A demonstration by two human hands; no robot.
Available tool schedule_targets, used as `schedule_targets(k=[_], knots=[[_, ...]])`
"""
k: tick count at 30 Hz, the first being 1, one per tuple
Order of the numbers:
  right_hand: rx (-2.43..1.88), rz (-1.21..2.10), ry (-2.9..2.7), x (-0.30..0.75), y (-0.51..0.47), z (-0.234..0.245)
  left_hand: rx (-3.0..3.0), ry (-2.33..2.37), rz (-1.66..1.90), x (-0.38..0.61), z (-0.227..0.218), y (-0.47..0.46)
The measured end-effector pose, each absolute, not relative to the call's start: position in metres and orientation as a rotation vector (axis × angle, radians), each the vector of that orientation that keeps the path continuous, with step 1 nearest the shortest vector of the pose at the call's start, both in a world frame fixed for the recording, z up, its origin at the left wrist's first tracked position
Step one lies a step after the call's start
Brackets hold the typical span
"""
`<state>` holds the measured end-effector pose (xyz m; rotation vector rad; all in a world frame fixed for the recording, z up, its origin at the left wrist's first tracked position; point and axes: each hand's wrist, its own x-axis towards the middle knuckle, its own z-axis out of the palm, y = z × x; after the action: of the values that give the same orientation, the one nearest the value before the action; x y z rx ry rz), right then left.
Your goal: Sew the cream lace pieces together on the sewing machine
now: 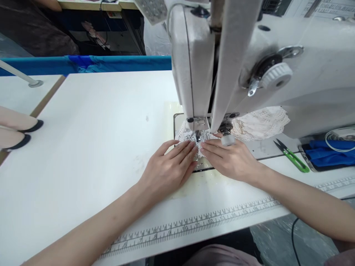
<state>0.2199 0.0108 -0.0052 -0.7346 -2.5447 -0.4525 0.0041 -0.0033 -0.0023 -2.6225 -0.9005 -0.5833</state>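
Observation:
A piece of white lace [183, 136] lies under the presser foot [198, 136] of a sewing machine [194, 66]. My left hand [170, 164] rests flat, its stretched fingertips pressing on the lace just left of and in front of the foot. On the other side my right hand [231, 159] also lies flat, fingers extended towards the foot and touching the lace's right part. Its thumb is hidden. The fingertips of both hands nearly meet. Behind my right hand, more white eyelet lace [260, 123] lies bunched on the machine bed.
Green-handled thread snips [292, 157] lie right of my right hand, beside a phone [307, 159] under blue cloth [330, 153]. A printed ruler [191, 225] runs along the white table's front edge [133, 255]. Two beige shapes with black ends [19, 127] are at far left.

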Motion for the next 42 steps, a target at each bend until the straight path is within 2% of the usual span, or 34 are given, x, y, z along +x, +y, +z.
schedule_targets(k=[42], knots=[[-0.922,-0.511,-2.568,0.218,0.015,-0.006,-2.647,-1.078,-0.613,0.002,-0.008,0.010]])
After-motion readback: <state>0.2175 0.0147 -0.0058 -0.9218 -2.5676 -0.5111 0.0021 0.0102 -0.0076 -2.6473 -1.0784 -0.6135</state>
